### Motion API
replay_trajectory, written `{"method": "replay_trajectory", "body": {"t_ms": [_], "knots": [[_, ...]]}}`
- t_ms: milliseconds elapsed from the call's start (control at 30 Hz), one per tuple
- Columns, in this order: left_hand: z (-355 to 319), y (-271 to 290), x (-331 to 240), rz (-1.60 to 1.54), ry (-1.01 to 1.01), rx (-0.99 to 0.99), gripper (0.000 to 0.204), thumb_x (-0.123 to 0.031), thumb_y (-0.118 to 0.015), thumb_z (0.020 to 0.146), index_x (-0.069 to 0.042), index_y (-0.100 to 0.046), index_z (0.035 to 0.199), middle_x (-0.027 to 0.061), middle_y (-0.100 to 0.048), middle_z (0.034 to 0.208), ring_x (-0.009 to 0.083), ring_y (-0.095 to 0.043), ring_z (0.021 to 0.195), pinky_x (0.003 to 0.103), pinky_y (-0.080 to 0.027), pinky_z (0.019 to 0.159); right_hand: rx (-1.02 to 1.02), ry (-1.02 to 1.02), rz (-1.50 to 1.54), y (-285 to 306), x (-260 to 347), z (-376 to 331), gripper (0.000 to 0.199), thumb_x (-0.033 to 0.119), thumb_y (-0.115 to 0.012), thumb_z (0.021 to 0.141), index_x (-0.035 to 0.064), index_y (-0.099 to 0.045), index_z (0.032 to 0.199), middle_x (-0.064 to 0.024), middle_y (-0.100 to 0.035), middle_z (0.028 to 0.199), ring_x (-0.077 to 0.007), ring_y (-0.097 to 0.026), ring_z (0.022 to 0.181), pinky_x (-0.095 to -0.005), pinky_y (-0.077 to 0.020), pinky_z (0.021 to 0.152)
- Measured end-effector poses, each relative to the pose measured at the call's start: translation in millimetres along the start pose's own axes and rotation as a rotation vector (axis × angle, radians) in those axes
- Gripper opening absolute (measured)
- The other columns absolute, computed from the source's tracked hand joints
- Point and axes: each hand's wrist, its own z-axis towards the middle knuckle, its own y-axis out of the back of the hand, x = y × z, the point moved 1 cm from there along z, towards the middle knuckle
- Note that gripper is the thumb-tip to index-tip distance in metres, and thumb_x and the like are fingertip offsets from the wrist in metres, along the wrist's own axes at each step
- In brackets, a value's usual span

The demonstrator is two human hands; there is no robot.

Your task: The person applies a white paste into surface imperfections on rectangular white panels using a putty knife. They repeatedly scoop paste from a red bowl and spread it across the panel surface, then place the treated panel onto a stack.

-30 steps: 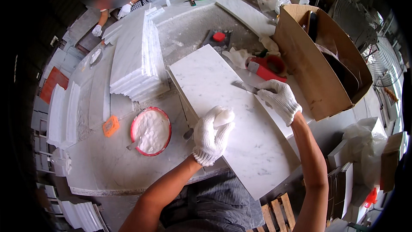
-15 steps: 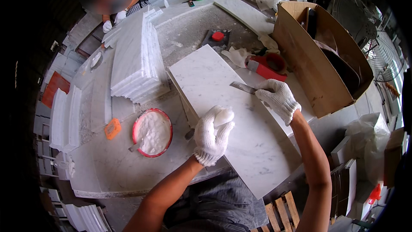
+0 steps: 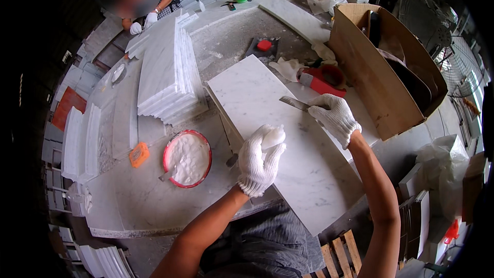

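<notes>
A pale, grey-veined marble slab (image 3: 285, 123) lies slantwise in front of me. Over its left edge, my left hand (image 3: 261, 160), in a white knit glove, is closed around a smooth white rounded thing (image 3: 274, 137) whose kind is unclear. My right hand (image 3: 334, 118), also gloved, grips a scraper (image 3: 294, 103) with a flat metal blade; its handle is hidden in the fingers. The blade is over the slab's right part; whether it touches is unclear. Left of my left hand is a red-rimmed bowl (image 3: 178, 181) of white paste with a metal tool (image 3: 168, 175) in it.
Stacked marble slabs (image 3: 172, 80) stand beyond the bowl, near an orange block (image 3: 139, 155). To the right are a red tape dispenser (image 3: 321, 82), an open cardboard box (image 3: 378, 77) and a fan (image 3: 455, 67). A co-worker's gloved hands (image 3: 144, 23) are at the far left.
The whole view has shifted slightly, so the table's things appear a little further right. Both my hands keep their grips. The co-worker's hands have moved a little.
</notes>
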Motion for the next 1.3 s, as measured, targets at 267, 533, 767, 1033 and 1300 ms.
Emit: {"method": "replay_trajectory", "body": {"t_ms": [267, 533, 767, 1033, 1300], "knots": [[15.1, 9.8, -20.3, 0.021, 0.082, 0.110, 0.042, -0.008, -0.070, 0.091, 0.003, -0.052, 0.127, 0.0138, -0.061, 0.117, 0.0216, -0.061, 0.103, 0.033, -0.051, 0.090, -0.126, -0.045, 0.124, 5.5, 4.9, -4.9, 0.025, 0.016, -0.068, 0.086, -0.0017, -0.072, 0.102, -0.0054, -0.067, 0.080, -0.0116, -0.060, 0.067, -0.0279, -0.0491, 0.063], [91.9, 26.6, -5.3, 0.210, 0.011, 0.273, 0.038, -0.011, -0.075, 0.085, -0.002, -0.062, 0.120, 0.0124, -0.065, 0.112, 0.0256, -0.062, 0.102, 0.035, -0.049, 0.092, -0.318, -0.061, 0.504, 19.6, 18.7, -58.7, 0.031, 0.015, -0.066, 0.092, -0.0041, -0.066, 0.116, -0.0029, -0.062, 0.078, -0.0090, -0.054, 0.062, -0.0239, -0.0440, 0.055], [113.3, 10.6, 21.1, 0.426, -0.211, 0.383, 0.039, -0.014, -0.076, 0.080, -0.013, -0.066, 0.118, 0.0088, -0.067, 0.111, 0.0303, -0.063, 0.103, 0.040, -0.050, 0.091, -0.472, -0.110, 0.372, 5.4, 7.2, -119.7, 0.028, 0.013, -0.068, 0.092, -0.0016, -0.066, 0.117, -0.0025, -0.064, 0.082, -0.0083, -0.057, 0.065, -0.0234, -0.0461, 0.058], [117.5, -0.5, 35.0, 0.615, -0.420, 0.345, 0.041, -0.014, -0.076, 0.077, -0.014, -0.065, 0.117, 0.0066, -0.068, 0.111, 0.0288, -0.063, 0.104, 0.042, -0.051, 0.088, -0.636, -0.075, 0.355, -3.2, 10.6, -130.5, 0.027, 0.012, -0.063, 0.094, -0.0016, -0.066, 0.117, -0.0038, -0.062, 0.088, -0.0081, -0.055, 0.065, -0.0237, -0.0459, 0.059], [115.9, -2.7, 29.6, 0.708, -0.495, 0.324, 0.043, -0.015, -0.077, 0.075, -0.019, -0.065, 0.116, 0.0028, -0.067, 0.113, 0.0264, -0.063, 0.105, 0.043, -0.051, 0.088, -0.687, -0.057, 0.378, -4.7, 8.3, -129.5, 0.026, 0.011, -0.068, 0.093, -0.0004, -0.067, 0.116, -0.0047, -0.066, 0.085, -0.0083, -0.056, 0.063, -0.0228, -0.0441, 0.056]]}}
